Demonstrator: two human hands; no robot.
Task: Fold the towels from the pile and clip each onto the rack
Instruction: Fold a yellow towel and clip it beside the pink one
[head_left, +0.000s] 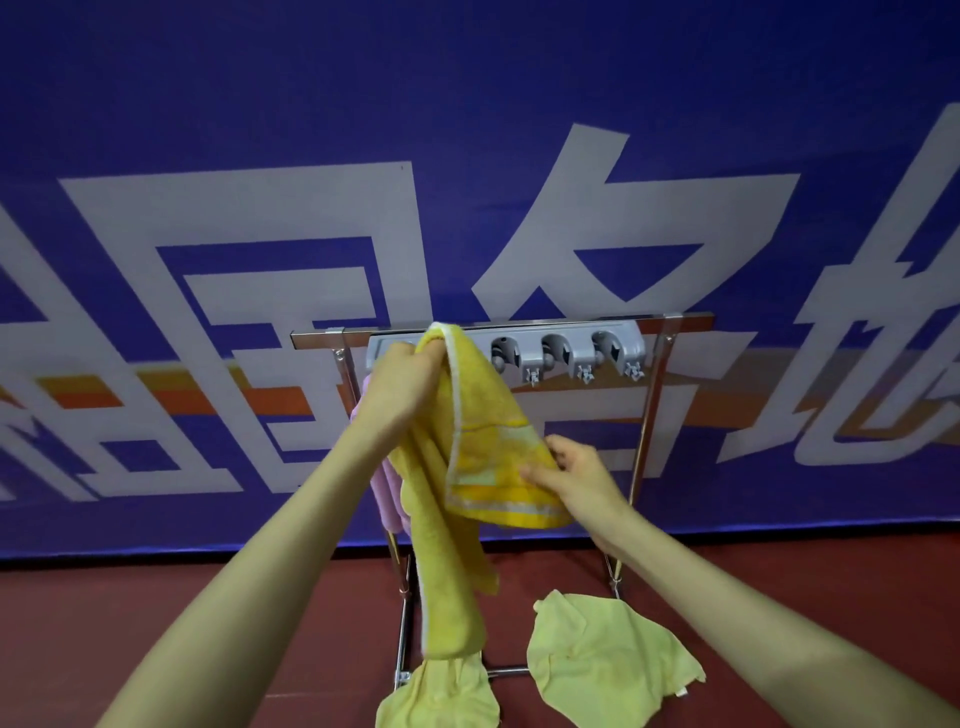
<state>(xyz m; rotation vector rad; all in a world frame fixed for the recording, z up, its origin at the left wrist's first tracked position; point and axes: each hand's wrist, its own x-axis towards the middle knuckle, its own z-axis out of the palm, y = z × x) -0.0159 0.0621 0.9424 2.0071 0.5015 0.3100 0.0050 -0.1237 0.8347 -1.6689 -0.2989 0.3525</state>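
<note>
My left hand (402, 387) grips the top of a yellow towel (470, 436) and presses it against the grey clip bar (566, 345) of the metal rack (649, 415), near the bar's left end. The towel hangs down in long folds. My right hand (574, 470) pinches its striped lower corner. A pink towel (387, 499) hangs from the rack behind my left arm, mostly hidden. Two pale yellow-green towels (608, 654) lie on the floor below.
Three grey clips (558, 356) on the bar's right part hold nothing. A blue banner with large white characters (260, 260) stands right behind the rack. The floor (156, 613) is dark red. The rack's base rails (506, 672) run along the floor among the towels.
</note>
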